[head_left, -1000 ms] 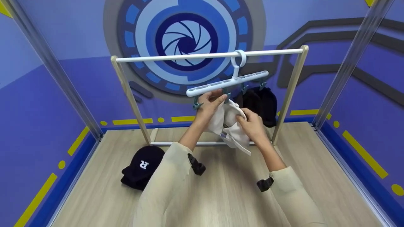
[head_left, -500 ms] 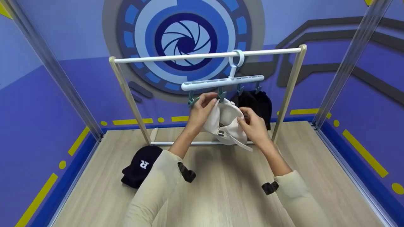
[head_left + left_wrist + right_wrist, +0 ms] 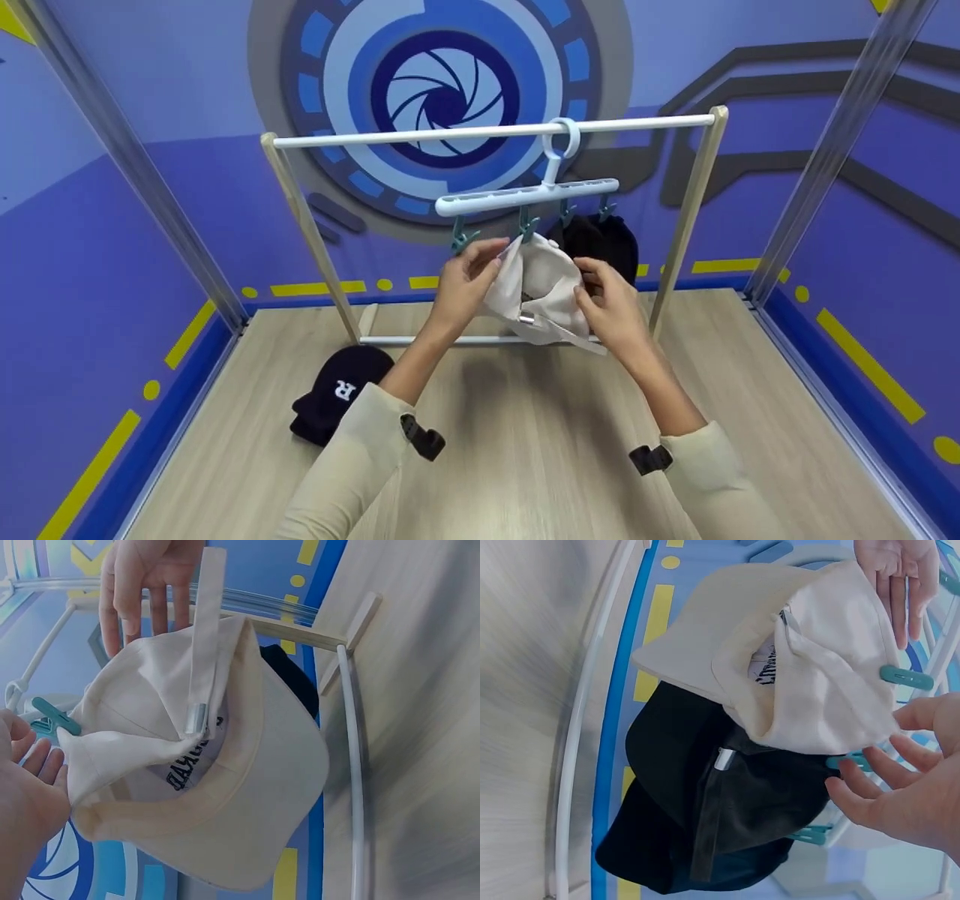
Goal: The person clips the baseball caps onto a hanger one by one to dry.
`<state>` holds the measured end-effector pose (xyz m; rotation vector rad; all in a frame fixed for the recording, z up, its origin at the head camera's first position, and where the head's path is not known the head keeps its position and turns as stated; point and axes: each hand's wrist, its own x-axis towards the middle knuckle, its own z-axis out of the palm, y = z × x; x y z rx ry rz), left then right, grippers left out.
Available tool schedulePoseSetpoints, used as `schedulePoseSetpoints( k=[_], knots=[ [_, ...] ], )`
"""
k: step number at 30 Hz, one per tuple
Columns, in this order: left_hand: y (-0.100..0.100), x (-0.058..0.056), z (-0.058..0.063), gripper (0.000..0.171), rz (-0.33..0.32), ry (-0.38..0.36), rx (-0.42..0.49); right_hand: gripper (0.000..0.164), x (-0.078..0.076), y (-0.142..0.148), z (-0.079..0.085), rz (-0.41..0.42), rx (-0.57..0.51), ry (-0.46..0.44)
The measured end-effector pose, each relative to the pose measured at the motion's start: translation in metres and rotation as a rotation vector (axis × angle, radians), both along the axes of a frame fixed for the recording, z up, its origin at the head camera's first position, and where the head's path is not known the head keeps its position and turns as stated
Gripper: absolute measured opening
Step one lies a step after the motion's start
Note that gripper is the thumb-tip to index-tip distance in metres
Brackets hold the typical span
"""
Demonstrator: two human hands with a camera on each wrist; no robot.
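Observation:
A white baseball cap hangs by its edge from a green clip on the light blue hanger. Its strap with a metal buckle dangles loose. My left hand is at the cap's left side, fingers relaxed, holding nothing. On the other side my right hand has its fingers loosely spread beside the cap. The right wrist view has the right fingertips close to the cap's edge. Two dark caps, one a black cap, hang behind the white one from other clips.
The hanger hooks over the white bar of a wooden-sided rack. One more clip at the hanger's left end holds nothing. Dark caps with a white letter, including a navy cap, lie on the wooden table at the left.
Both hands have let go of the white cap and moved slightly apart, the left down and leftward. The cap now hangs from the clip, and the hanger has swung a little left.

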<state>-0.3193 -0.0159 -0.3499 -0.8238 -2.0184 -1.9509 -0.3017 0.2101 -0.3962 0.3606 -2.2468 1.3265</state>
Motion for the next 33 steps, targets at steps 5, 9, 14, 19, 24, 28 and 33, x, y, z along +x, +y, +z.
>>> schedulePoseSetpoints(
  k=[5,9,14,19,24,28,33],
  knots=[
    [-0.005,0.012,-0.004,0.029,-0.006,0.081,-0.052,0.038,0.007,0.001,0.0,-0.066,0.106,0.095],
    [-0.008,0.024,-0.006,0.026,0.022,0.16,-0.122,0.039,0.014,-0.001,-0.001,-0.108,0.185,0.201],
    [-0.013,0.037,-0.013,0.026,0.007,0.202,-0.147,0.042,0.026,-0.006,-0.001,-0.109,0.247,0.274],
    [-0.02,0.047,-0.023,0.026,-0.066,0.205,-0.131,0.042,0.037,-0.012,0.002,-0.063,0.299,0.278],
    [-0.029,0.051,-0.035,0.025,-0.067,0.243,-0.174,0.044,0.046,-0.019,0.001,-0.02,0.34,0.287],
    [-0.036,0.043,-0.063,0.028,0.022,0.33,-0.251,0.044,0.05,-0.025,-0.005,0.015,0.358,0.303],
    [-0.047,0.042,-0.094,0.031,0.104,0.46,-0.365,0.044,0.055,-0.031,-0.018,0.056,0.35,0.306]
  ],
)
